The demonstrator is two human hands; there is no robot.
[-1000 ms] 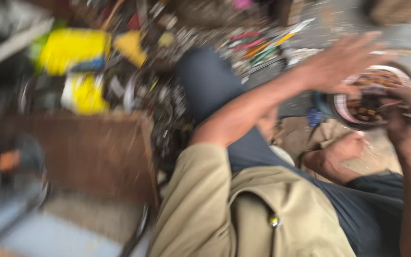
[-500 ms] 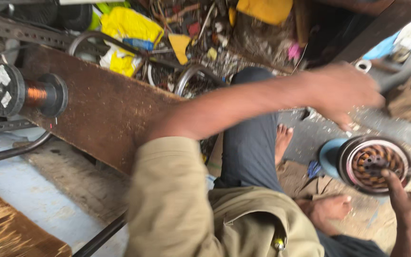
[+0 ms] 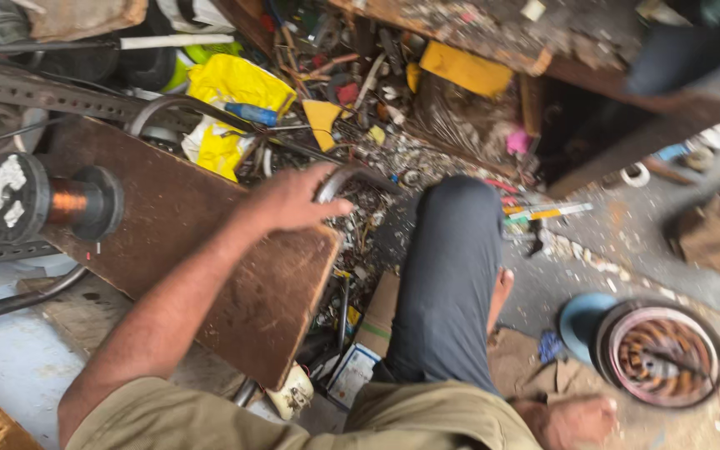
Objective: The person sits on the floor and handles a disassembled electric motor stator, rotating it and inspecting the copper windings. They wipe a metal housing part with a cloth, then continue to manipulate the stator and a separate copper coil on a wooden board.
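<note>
My left hand reaches forward over the far edge of a brown board. Its fingers curl around the end of a curved grey metal strip that rises out of a heap of scrap parts. My right hand is out of view. My bent knee in dark trousers is just right of the board, with bare feet below it. A round motor housing with copper windings lies on the ground at the lower right, with no hand near it.
A black spool of copper wire sits on a rod at the left, under a perforated steel angle. Yellow bags and a blue-handled tool lie in the scrap. A wooden shelf stands at the upper right.
The view has swung left. My left arm came back from the right, near the motor housing, to the curved strip by the board. My right hand, earlier at the housing, has left the view.
</note>
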